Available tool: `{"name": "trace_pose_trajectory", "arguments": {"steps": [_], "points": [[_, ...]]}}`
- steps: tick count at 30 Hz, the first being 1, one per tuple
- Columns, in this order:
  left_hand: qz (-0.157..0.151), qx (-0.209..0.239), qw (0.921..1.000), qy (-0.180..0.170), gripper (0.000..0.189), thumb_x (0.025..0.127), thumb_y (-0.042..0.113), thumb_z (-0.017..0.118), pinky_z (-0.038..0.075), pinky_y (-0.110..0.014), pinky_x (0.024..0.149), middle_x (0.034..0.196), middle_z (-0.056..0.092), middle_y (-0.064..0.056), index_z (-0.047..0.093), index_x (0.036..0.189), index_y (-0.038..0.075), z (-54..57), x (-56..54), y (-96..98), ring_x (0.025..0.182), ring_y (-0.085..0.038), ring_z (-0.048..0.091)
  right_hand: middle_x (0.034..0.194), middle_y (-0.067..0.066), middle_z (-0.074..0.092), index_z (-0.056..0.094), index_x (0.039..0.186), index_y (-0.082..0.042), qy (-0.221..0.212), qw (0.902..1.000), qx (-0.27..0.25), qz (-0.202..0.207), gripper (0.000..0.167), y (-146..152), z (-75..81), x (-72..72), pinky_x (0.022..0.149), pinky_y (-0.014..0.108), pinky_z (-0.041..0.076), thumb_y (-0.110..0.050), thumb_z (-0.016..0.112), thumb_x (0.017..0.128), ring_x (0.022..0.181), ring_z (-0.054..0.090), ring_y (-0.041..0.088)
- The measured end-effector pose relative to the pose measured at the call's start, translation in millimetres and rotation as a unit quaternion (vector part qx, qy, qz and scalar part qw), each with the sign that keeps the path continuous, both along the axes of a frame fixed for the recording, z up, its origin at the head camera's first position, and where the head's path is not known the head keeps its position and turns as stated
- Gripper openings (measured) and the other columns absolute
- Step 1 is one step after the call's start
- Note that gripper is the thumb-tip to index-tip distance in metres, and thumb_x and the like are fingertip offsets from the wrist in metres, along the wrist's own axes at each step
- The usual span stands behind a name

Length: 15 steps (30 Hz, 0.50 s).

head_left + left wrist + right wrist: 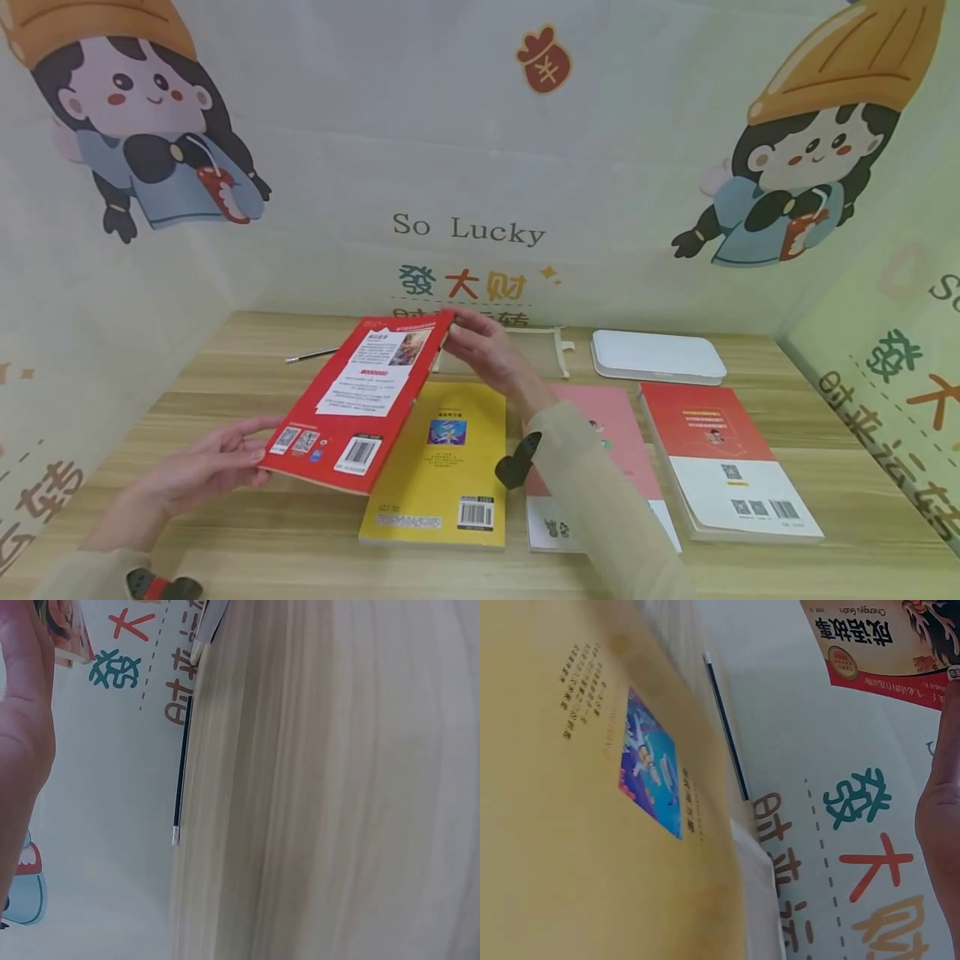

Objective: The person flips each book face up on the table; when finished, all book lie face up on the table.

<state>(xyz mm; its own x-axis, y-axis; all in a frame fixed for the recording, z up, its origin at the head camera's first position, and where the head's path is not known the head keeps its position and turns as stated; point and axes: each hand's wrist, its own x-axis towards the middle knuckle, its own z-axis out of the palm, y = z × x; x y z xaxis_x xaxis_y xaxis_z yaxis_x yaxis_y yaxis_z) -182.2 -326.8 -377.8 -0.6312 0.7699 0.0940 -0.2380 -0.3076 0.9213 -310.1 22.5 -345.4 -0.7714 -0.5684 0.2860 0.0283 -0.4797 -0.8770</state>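
Note:
A red book [360,392] is held tilted above the table, its back cover with barcode and QR codes facing the head camera. At its lower left corner my left hand [206,467] grips the edge, while my right hand [491,350] pinches the upper right corner. Part of the front cover [885,645] appears beside the right hand in the right wrist view. Beneath and to the right lies a yellow book [450,475], partly covered by the raised one. The left wrist view catches only a piece of the left hand [26,735] and a book corner [71,634].
A pink book [600,417] lies partly under my right forearm, with a red-and-white book [720,433] to its right. Behind them are a white case [660,354] and a pale pouch [540,350]. A dark pencil [311,356] lies at the back left, near the printed backdrop.

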Motion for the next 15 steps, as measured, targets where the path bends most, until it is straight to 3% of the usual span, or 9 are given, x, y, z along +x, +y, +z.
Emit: {"name": "trace_pose_trajectory", "arguments": {"steps": [4,9,15], "points": [[-0.008,0.020,0.9997,-0.012,0.048,0.092,-0.009,0.018,0.044,-0.028,0.084,0.117,0.053,-0.015,0.041,0.130,0.011,0.0,-0.6,1.5,0.093,-0.020,0.056,0.116,0.010,0.053,0.060,0.109,-0.014,0.004,0.9998,-0.017,-0.011,0.027,1.0,6.0,1.9,0.095,0.040,0.034,0.000,0.046,0.090,0.104,0.053,0.024],[-0.020,0.038,0.9991,-0.010,0.047,0.092,-0.009,0.017,0.045,-0.026,0.082,0.117,0.053,-0.015,0.041,0.129,0.005,0.5,-0.3,5.0,0.095,-0.019,0.054,0.109,0.009,0.054,0.059,0.111,-0.007,0.029,0.9991,-0.025,-0.020,0.030,1.1,8.9,3.0,0.097,0.046,0.029,0.005,0.041,0.089,0.097,0.055,0.022],[-0.020,0.017,0.9994,0.022,0.046,0.091,-0.010,0.019,0.046,-0.023,0.077,0.112,0.056,-0.011,0.044,0.128,0.003,-1.6,-0.8,8.1,0.090,-0.014,0.055,0.106,0.010,0.056,0.061,0.106,-0.008,0.056,0.9978,-0.017,-0.031,0.021,2.0,9.6,4.6,0.090,0.041,0.040,-0.004,0.051,0.088,0.092,0.056,0.022]]}}
